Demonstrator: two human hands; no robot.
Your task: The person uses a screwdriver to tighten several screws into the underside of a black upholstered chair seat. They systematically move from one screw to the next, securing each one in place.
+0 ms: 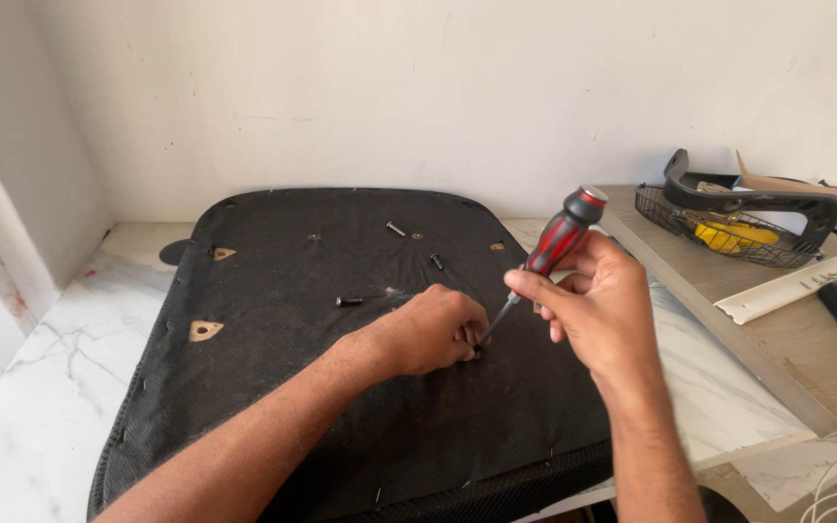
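A black fabric-covered seat base (341, 368) is seen lying underside up on a white marble counter (41, 407) set against a pale wall. A red-and-black screwdriver (559, 242) is held in the right hand (598, 310), the fingers wrapped around the lower handle, and its thin shaft is slanted down to a point near the middle of the base. That point is covered by the left hand (433, 329), whose fingers are curled together around the tip; whether a screw is pinched there cannot be told.

Three dark screws are shown lying loose on the fabric: one (349, 301) just left of the left hand, one (396, 229) near the far edge and one (437, 261) between them and the screwdriver. Two tan triangular openings (204, 330) are visible on the left side of the base, with small round fittings along the far edge. From this, the work is judged to be under way, with several fasteners off the base and at least one spot in hand.

To the right, a wooden board (787, 339) is laid beside the base, carrying a wire basket (699, 228) with a yellow object inside, a black armrest-shaped part (758, 199) and a white strip (806, 281). The working spot itself is hidden by the left hand.
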